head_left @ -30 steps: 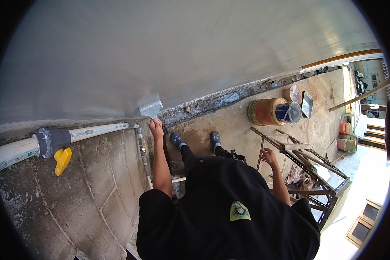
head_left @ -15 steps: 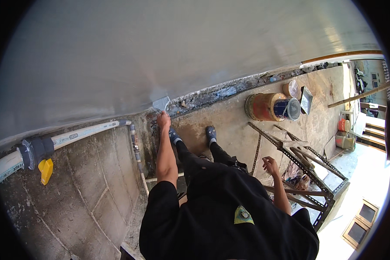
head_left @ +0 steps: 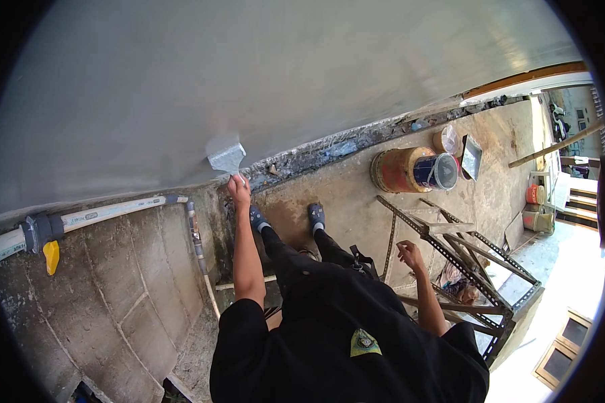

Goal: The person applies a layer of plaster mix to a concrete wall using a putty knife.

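Flat tool (head_left: 227, 158) in left hand (head_left: 239, 189)

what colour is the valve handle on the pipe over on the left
The valve handle is bright yellow, seen in the head view near the left edge.

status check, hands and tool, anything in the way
Left hand gripping wide flat grey tool at smooth grey wall. Right hand looks empty. No obstruction visible.

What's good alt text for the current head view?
The person's left hand holds a wide, flat grey tool at a grey wall; the right hand is empty near a metal frame. Buckets sit on the floor at right; a yellow-handled pipe, left.
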